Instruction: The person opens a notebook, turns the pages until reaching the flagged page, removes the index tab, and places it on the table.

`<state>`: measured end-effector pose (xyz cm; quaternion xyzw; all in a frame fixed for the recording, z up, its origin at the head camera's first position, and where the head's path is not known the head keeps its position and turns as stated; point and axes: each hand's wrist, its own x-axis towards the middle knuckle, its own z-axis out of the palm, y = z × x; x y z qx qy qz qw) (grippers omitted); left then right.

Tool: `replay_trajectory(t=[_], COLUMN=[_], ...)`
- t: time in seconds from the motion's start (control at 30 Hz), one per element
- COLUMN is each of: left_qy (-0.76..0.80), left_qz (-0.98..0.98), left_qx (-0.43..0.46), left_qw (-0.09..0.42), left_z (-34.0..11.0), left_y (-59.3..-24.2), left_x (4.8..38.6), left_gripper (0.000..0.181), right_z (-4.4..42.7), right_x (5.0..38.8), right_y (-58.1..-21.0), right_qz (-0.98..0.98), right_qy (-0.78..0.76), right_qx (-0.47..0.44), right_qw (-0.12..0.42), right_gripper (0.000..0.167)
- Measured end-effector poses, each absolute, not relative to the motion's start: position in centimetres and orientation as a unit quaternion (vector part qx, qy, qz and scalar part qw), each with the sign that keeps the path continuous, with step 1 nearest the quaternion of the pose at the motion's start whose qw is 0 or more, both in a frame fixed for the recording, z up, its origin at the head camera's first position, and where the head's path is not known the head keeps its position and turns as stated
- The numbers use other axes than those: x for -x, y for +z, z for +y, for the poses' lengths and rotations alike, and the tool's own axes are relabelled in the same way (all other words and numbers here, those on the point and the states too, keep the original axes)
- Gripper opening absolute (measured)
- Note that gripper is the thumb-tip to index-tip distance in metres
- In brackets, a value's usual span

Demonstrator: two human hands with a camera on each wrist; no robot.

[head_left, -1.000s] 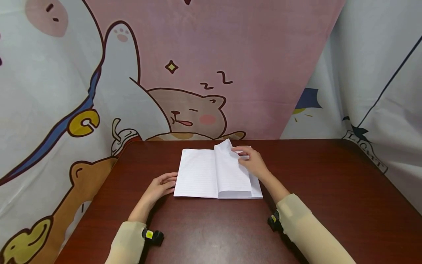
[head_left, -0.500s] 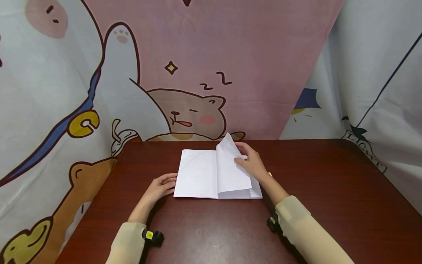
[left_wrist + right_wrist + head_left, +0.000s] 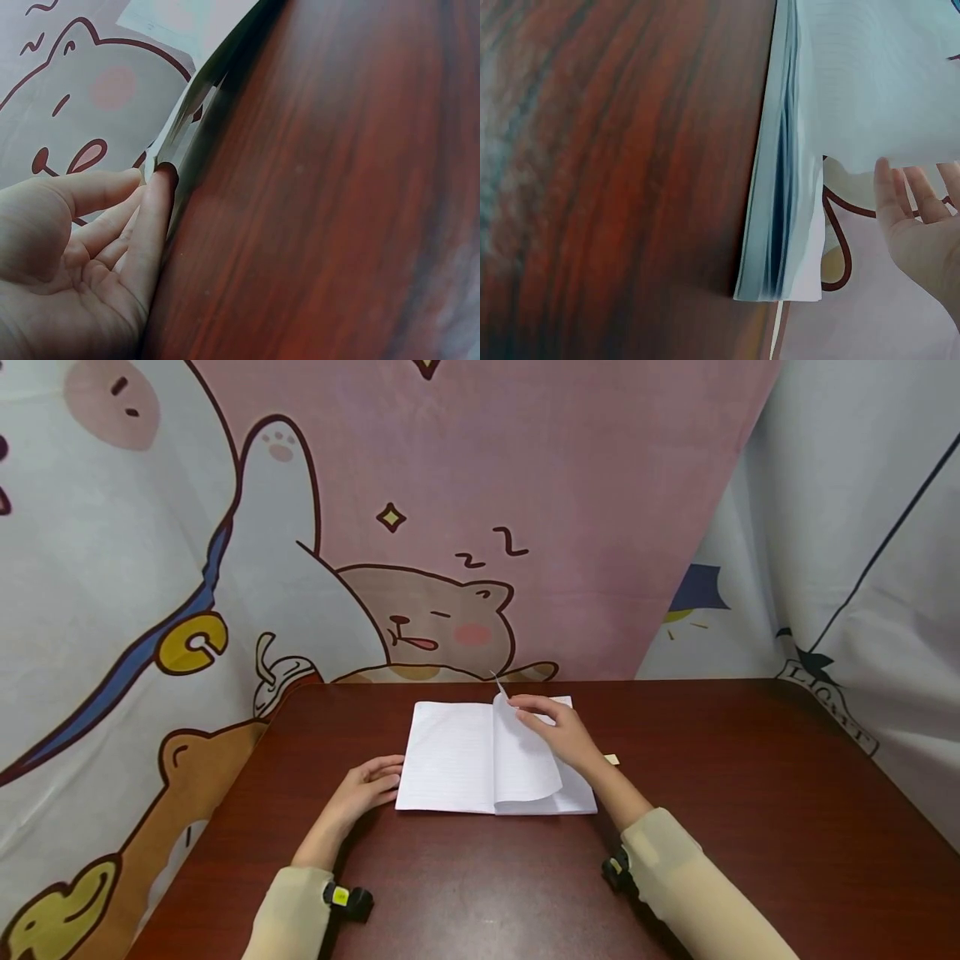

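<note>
An open notebook (image 3: 450,760) with white lined pages lies on the table, spine pointing away from the person. My left hand (image 3: 367,787) is at its left edge; in the left wrist view, thumb and a finger (image 3: 154,217) lie on either side of that edge. Above the right half, my right hand (image 3: 561,731) pinches the outer part of a lifted page (image 3: 517,760), which curls up and leftward. From the right wrist view, the thumb is at the near side of the page (image 3: 885,90), and the other fingertips are hidden behind it.
The dark red-brown wooden table (image 3: 480,893) extends around the notebook. A small cream-coloured piece (image 3: 612,759) shows just past the right forearm. Behind the table hangs a cartoon-printed cloth (image 3: 585,527). Each wrist carries a black camera (image 3: 348,900).
My right hand has moved a little left with the page, which now curls further toward the spine. More of the page beneath shows on the right. The left hand keeps its place.
</note>
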<state>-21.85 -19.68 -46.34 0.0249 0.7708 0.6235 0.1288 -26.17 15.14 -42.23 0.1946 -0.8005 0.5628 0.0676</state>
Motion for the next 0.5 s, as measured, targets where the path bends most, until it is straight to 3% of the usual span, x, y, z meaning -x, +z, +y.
replay_trajectory(t=[0.33, 0.5], left_qy=[0.624, 0.623], left_qz=[0.771, 0.772], left_qx=[-0.018, -0.016], left_qw=[0.127, 0.124], left_z=[-19.59, -19.52], left_y=[-46.35, -46.38], left_x=[21.84, 21.8], left_gripper=[0.045, 0.045], right_z=[14.84, 14.87], right_x=[26.12, 26.21], right_y=[-42.8, -43.18], right_qz=[-0.815, -0.815], right_qy=[0.538, 0.534], right_qx=[-0.212, -0.223], right_qw=[0.044, 0.019], right_gripper=[0.027, 0.038])
